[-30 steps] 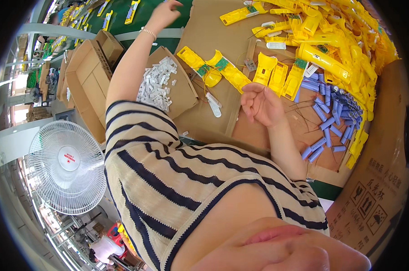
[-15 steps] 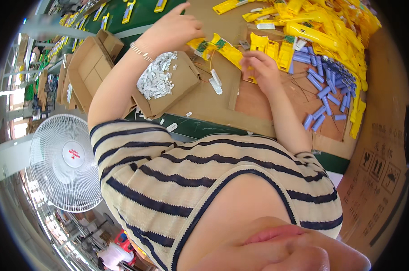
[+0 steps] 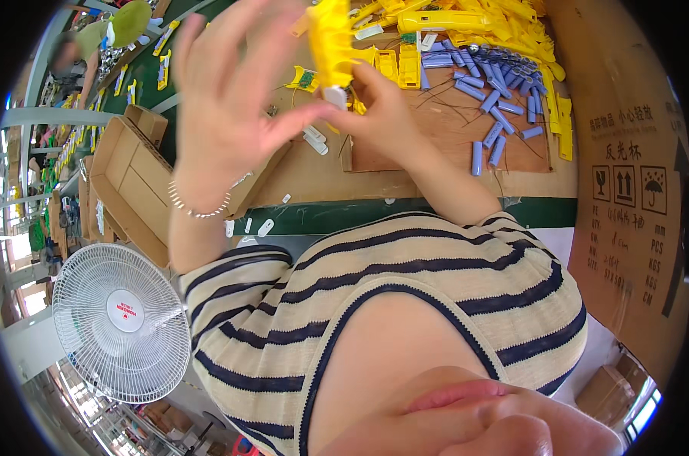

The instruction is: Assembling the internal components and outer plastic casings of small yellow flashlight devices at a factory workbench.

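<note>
Big carton [image 3: 618,99] at right runs into the dark lens rim; left hand [image 3: 234,114], blurred, fingers spread wide, blocks part of the green surface [image 3: 148,77], and the yellow housing pile [image 3: 451,21] is cut by the top edge. Right hand [image 3: 382,121] pinches the lower end of a raised yellow housing [image 3: 331,45], upper end out of frame; can't tell if left thumb touches it. Blue cylinders [image 3: 470,90] lie right of it, small white piece [image 3: 334,96] at its lower end, detail unclear.

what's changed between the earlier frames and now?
The left hand has come right, from over the green surface, to meet the right hand, which now holds up a yellow shell near its lower end. Left-hand grip is unclear. The purple cylinders and yellow heap look unchanged; the view shifted.
</note>
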Demonstrator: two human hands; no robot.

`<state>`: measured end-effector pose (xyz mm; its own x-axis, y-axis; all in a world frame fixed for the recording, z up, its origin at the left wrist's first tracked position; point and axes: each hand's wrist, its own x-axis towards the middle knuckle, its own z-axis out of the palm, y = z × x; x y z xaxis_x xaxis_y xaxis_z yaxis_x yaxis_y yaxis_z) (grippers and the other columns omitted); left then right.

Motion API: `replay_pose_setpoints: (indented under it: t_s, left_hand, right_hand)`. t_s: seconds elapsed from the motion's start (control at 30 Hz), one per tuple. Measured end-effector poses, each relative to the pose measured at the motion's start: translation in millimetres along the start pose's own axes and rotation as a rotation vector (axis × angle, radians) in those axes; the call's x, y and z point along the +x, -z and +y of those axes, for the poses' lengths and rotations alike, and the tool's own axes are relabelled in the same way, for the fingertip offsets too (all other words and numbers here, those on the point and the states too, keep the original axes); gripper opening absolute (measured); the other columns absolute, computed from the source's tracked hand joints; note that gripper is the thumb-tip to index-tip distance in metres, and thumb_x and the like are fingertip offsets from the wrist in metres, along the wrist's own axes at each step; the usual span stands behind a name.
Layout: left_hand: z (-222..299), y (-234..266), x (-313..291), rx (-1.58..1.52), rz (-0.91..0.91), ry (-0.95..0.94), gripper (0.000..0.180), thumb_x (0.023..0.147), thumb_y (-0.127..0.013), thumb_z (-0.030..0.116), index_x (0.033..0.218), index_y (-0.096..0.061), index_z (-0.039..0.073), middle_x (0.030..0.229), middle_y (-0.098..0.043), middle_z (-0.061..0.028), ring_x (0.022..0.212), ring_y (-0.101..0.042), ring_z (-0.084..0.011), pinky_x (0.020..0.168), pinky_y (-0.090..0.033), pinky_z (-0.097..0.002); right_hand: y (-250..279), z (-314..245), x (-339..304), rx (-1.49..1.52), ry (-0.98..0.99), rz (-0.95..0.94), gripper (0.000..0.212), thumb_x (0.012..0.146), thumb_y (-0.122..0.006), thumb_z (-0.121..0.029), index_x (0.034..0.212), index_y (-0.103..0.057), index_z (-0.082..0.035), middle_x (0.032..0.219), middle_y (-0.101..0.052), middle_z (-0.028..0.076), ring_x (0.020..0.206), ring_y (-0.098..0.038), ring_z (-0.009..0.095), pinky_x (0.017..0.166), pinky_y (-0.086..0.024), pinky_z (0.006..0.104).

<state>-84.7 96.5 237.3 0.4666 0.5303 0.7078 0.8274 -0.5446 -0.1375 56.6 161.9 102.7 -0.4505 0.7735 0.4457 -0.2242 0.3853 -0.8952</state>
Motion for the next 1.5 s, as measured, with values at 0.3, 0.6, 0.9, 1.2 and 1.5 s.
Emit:
replay_pose_setpoints:
  t_s: [0.3,0.6,0.9,1.2,1.5]
  left_hand:
    - [25,-75,-47,-1.473,0.152,0.836,0.033,0.093,-0.051,0.018,0.121,-0.043,0.0,0.122,-0.054,-0.0134,0.106,-0.055,-0.017,0.087,-0.045,-0.0274]
    - [2,-70,-82,-1.386,0.42,0.929,0.034,0.098,-0.039,0.024,0.126,-0.038,0.004,0.113,-0.054,-0.0144,0.096,-0.058,-0.0224,0.082,-0.05,-0.0358]
    - [-3,-72,-106,-1.319,0.659,1.14,0.028,0.098,-0.037,0.027,0.116,-0.041,0.006,0.107,-0.055,-0.0124,0.089,-0.057,-0.0207,0.078,-0.05,-0.0379]
    - [5,-98,-107,-1.299,0.947,1.273,0.025,0.098,-0.037,0.027,0.116,-0.036,0.009,0.104,-0.049,-0.0106,0.088,-0.053,-0.0214,0.075,-0.048,-0.0416]
    - [7,-109,-99,-1.225,1.13,1.352,0.022,0.098,-0.041,0.027,0.114,-0.035,0.013,0.097,-0.046,-0.0033,0.083,-0.051,-0.0152,0.072,-0.047,-0.0343]
  right_hand:
    - [2,5,-16,0.063,-0.021,-0.107,0.062,0.067,-0.08,-0.025,0.115,-0.051,0.002,0.099,-0.06,0.008,0.082,-0.058,0.013,0.073,-0.047,0.0258]
    - [22,12,-38,0.404,-0.637,-0.674,0.058,0.085,-0.059,-0.01,0.136,-0.033,-0.002,0.079,-0.066,0.015,0.066,-0.063,0.017,0.064,-0.048,0.0254]
    - [25,-14,-40,-0.059,-0.383,-0.44,0.061,0.087,-0.052,-0.007,0.141,-0.025,-0.008,0.077,-0.065,0.008,0.059,-0.058,0.012,0.059,-0.047,0.0243]
    - [7,-20,-50,-0.053,-0.356,-0.462,0.072,0.085,-0.054,-0.005,0.145,-0.013,-0.01,0.073,-0.064,0.008,0.055,-0.057,0.013,0.055,-0.048,0.026]
    - [1,-20,-46,-0.068,-0.35,-0.463,0.073,0.085,-0.052,-0.002,0.146,-0.011,-0.011,0.073,-0.064,0.009,0.056,-0.056,0.011,0.056,-0.046,0.024]
